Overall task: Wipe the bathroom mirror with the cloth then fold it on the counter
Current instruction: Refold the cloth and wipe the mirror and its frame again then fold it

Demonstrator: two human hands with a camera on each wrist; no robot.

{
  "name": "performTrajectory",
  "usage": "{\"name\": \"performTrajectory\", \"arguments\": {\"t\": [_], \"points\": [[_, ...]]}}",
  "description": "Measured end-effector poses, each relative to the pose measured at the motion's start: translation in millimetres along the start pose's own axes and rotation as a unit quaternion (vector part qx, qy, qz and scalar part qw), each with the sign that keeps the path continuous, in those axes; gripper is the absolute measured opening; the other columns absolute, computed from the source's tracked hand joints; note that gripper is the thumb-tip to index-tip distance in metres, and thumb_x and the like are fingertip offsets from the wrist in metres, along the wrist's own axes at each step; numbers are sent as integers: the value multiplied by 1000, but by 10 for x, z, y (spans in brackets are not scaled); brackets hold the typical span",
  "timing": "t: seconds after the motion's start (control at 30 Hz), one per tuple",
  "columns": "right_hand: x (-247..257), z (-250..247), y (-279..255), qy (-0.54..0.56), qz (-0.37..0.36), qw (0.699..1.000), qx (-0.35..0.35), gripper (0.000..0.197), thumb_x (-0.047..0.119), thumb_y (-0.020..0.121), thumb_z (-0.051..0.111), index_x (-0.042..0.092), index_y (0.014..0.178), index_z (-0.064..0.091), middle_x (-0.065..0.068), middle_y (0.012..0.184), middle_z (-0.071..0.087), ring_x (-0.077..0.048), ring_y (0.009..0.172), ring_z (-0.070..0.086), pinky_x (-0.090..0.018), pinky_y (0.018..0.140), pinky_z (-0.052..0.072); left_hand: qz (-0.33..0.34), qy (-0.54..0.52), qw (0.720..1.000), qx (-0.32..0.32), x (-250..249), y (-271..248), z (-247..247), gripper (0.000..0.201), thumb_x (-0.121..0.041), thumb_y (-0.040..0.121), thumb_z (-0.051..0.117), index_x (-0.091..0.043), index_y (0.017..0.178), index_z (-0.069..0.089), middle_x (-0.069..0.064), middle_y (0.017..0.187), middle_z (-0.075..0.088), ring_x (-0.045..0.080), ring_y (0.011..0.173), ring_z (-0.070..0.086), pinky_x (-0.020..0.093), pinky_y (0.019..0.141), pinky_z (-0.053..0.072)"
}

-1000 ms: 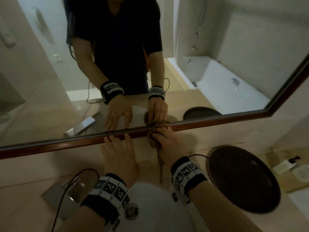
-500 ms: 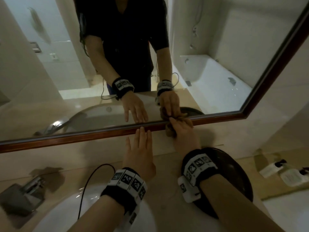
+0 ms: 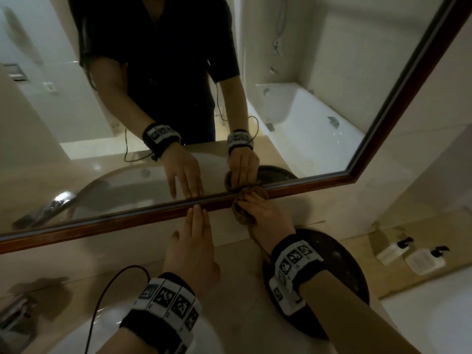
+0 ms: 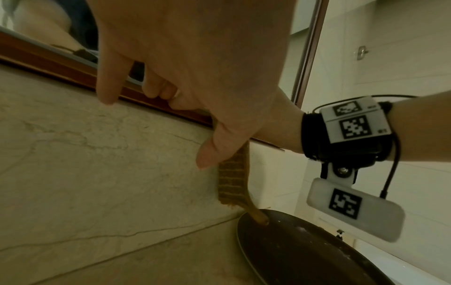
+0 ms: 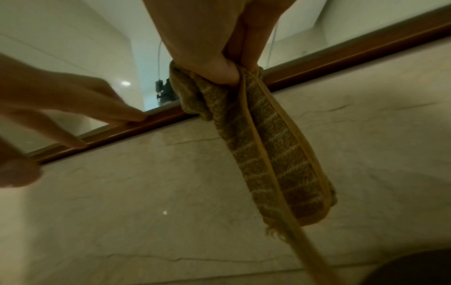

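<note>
A large mirror (image 3: 306,118) with a brown wooden frame (image 3: 102,223) hangs above the marble counter. My right hand (image 3: 268,215) grips a bunched brown checked cloth (image 3: 242,215) and presses it against the mirror's lower frame. In the right wrist view the cloth (image 5: 268,154) hangs down from my curled fingers (image 5: 227,73) in a long fold. In the left wrist view the cloth's (image 4: 233,183) tail reaches a dark tray. My left hand (image 3: 196,241) lies flat on the wall, its straight fingertips touching the frame just left of the cloth.
A dark round tray (image 3: 342,272) lies on the counter under my right wrist. A white basin (image 3: 109,330) and a chrome tap (image 3: 15,320) sit at the lower left. Two small white pump bottles (image 3: 393,251) lie at the right. A black cable (image 3: 107,290) runs from my left wristband.
Both hands have slid to the right along the mirror's lower frame, the right one carrying the cloth to above the dark tray. The left hand has stayed flat and followed.
</note>
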State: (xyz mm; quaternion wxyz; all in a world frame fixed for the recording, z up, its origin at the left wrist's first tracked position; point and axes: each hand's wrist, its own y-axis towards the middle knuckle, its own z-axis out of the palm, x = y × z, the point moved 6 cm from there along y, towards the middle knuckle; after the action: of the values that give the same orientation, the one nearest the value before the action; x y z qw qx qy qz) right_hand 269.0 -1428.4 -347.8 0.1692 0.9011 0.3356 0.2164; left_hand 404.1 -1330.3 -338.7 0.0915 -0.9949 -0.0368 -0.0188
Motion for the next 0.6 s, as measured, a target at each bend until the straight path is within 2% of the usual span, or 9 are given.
{"name": "performTrajectory", "arguments": {"t": [0.1, 0.17, 0.23, 0.3, 0.37, 0.43, 0.53, 0.6], "points": [[-430, -135, -91, 9, 55, 998, -16, 49, -8, 66, 73, 14, 110, 72, -9, 122, 65, -26, 117, 60, -34, 102, 45, -36, 5, 999, -13, -109, -15, -77, 97, -45, 87, 47, 0, 149, -13, 20, 158, -15, 32, 148, -4, 46, 118, 14], [-736, -309, -157, -19, 83, 996, -34, 47, -6, 68, 72, 16, 109, 72, -7, 124, 65, -23, 118, 60, -24, 106, 36, -41, -9, 999, -30, -243, 10, -133, 94, -46, 88, 45, -1, 150, -10, 22, 158, -7, 34, 147, 2, 46, 119, 13], [-1028, -542, -256, -35, 99, 993, -60, 45, -3, 64, 73, 15, 105, 75, -7, 120, 67, -21, 113, 63, -14, 106, 28, -6, -22, 998, -50, -440, 82, -192, 90, -44, 89, 43, -3, 151, -7, 18, 159, -3, 32, 147, 4, 45, 119, 12], [-1296, -810, -371, -26, 104, 988, -107, 37, 1, 68, 68, 10, 103, 75, -10, 115, 69, -23, 108, 65, -8, 107, 24, 51, -31, 996, -63, -686, 187, -248, 84, -40, 91, 42, -7, 152, -6, 12, 160, -4, 29, 147, 0, 43, 120, 8], [-1596, -996, -467, -22, 112, 984, -136, 35, 5, 72, 56, 7, 102, 75, -13, 112, 70, -26, 105, 66, -7, 107, 24, 95, -44, 992, -73, -944, 307, -298, 81, -36, 92, 43, -10, 153, -3, 8, 160, -4, 26, 148, -2, 41, 121, 3], [-1898, -1102, -508, -25, 114, 982, -150, 35, -2, 71, 60, 7, 101, 75, -13, 110, 70, -27, 103, 67, -8, 106, 26, 117, -63, 987, -86, -1184, 455, -348, 77, -33, 90, 45, -13, 154, 5, 6, 161, 1, 25, 148, 1, 40, 121, 2], [-2166, -1095, -551, -8, 91, 991, -99, 46, -9, 69, 72, 9, 111, 71, -11, 120, 66, -27, 112, 63, -11, 107, 29, 137, -65, 984, -97, -1550, 666, -393, 71, -32, 83, 52, -13, 148, 30, 8, 158, 21, 30, 144, 22, 41, 117, 15], [-2219, -1033, -591, 26, 87, 994, -67, 49, -5, 75, 68, 11, 122, 65, -7, 131, 59, -25, 123, 56, -23, 109, 36, 137, -61, 984, -93, -1766, 763, -401, 69, -32, 77, 58, -13, 141, 42, 8, 151, 35, 31, 138, 35, 43, 113, 27]]}}
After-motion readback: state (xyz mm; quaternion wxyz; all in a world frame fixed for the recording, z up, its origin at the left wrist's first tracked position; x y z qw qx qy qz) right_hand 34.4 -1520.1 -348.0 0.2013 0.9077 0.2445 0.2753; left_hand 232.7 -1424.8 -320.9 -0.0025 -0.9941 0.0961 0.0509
